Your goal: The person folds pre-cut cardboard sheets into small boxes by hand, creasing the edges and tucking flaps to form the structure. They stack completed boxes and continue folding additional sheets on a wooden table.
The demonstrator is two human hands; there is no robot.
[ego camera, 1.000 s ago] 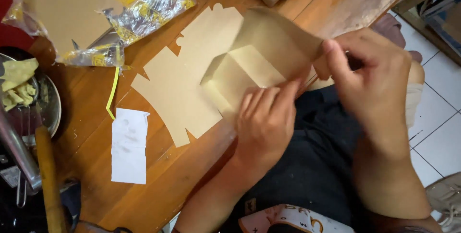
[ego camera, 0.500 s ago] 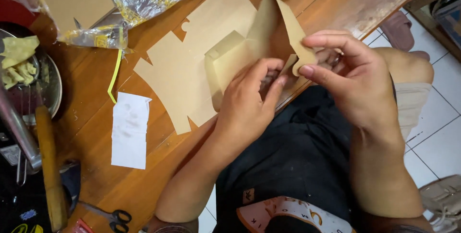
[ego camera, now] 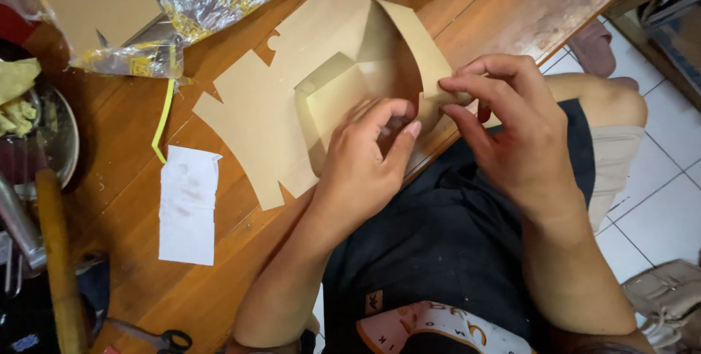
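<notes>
On the table's left sits a white slip, then the flat tan card cutout mid-table. Your left hand presses a folded panel with loosely curled fingers; your right hand pinches the raised flap's tip. I'd say it's light, thin and creases easily, so grip near the fold lines.
</notes>
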